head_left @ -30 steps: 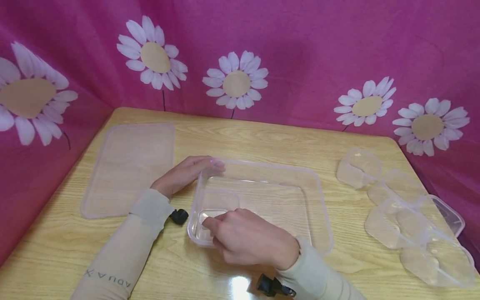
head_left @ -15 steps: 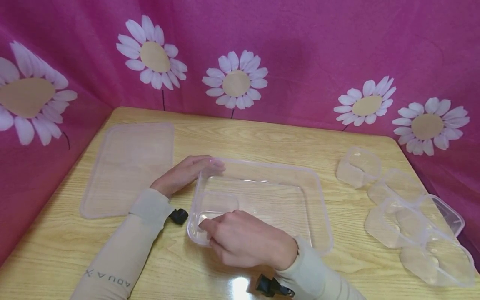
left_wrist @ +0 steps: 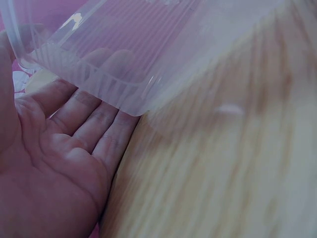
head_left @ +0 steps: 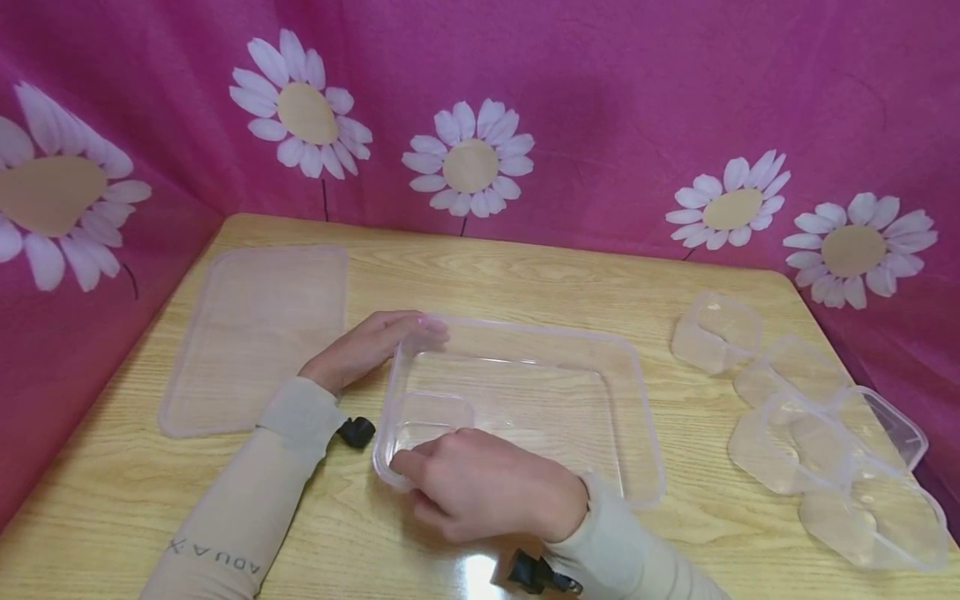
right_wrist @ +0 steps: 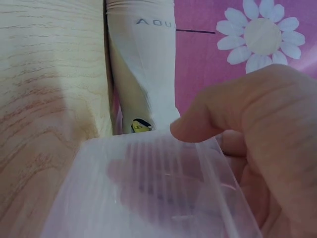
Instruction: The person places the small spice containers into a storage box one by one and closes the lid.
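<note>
Here come the right hand's (head_left: 487,492) fingers, edging leftward, curled and seemingly pinching the small container (head_left: 435,408), which slides with them towards the big container's (head_left: 540,343) near-left corner and looks nearly seated. Beyond them, the left hand's (head_left: 378,342) fingers, straight, rest at the far-left corner; past those, the lid (head_left: 255,333) lies on the bench (head_left: 525,275).

curtained-off tabletop setting, room type unclear: pink daisy-print cloth (head_left: 592,67) behind wood-grain table (head_left: 555,283)

room to pass lies between tub (head_left: 525,343) and containers (head_left: 817,433).
</note>
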{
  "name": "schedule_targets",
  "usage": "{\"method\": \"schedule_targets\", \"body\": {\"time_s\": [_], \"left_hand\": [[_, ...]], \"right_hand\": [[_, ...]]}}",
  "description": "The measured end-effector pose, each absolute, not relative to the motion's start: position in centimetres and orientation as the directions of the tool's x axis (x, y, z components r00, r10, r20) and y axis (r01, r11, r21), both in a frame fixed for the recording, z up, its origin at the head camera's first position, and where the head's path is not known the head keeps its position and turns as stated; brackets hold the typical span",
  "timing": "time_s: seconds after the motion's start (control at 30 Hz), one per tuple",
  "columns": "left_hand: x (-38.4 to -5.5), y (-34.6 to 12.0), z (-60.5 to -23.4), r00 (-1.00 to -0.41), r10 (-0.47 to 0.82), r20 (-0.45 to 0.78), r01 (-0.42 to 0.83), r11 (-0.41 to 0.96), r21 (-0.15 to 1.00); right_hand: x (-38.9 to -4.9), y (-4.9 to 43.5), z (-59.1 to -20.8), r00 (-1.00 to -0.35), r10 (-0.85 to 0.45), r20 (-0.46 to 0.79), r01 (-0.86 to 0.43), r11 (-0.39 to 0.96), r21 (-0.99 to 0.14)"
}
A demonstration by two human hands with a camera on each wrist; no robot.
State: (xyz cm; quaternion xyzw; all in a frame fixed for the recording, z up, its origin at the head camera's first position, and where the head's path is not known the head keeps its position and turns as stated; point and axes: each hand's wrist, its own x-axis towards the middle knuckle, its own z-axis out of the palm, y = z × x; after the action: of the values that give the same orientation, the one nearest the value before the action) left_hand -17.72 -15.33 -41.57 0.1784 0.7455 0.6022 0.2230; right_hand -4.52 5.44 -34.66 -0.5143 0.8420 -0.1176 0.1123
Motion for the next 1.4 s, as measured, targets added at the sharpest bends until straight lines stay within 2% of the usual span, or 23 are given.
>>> {"method": "schedule_targets", "body": {"time_s": [0.3,0.57,0.77,1.4], "left_hand": [[-17.8,-15.4,-41.6,-0.842,0.524,-0.128,-0.008,0.224,0.975],[-17.9,-15.3,-41.6,-0.841,0.528,-0.116,0.002,0.218,0.976],[-17.8,-15.3,-41.5,-0.842,0.524,-0.13,-0.008,0.228,0.974],[-17.7,-15.3,-41.5,-0.835,0.535,-0.13,-0.023,0.203,0.979]], "right_hand": [[-4.2,5.0,-34.8,-0.461,-0.883,-0.084,-0.849,0.467,-0.247],[-4.0,4.7,-35.6,-0.456,-0.89,-0.009,-0.881,0.453,-0.137],[-3.9,4.6,-36.1,-0.457,-0.889,0.029,-0.886,0.452,-0.099],[-3.9,4.5,-36.2,-0.479,-0.878,0.02,-0.875,0.475,-0.099]]}}
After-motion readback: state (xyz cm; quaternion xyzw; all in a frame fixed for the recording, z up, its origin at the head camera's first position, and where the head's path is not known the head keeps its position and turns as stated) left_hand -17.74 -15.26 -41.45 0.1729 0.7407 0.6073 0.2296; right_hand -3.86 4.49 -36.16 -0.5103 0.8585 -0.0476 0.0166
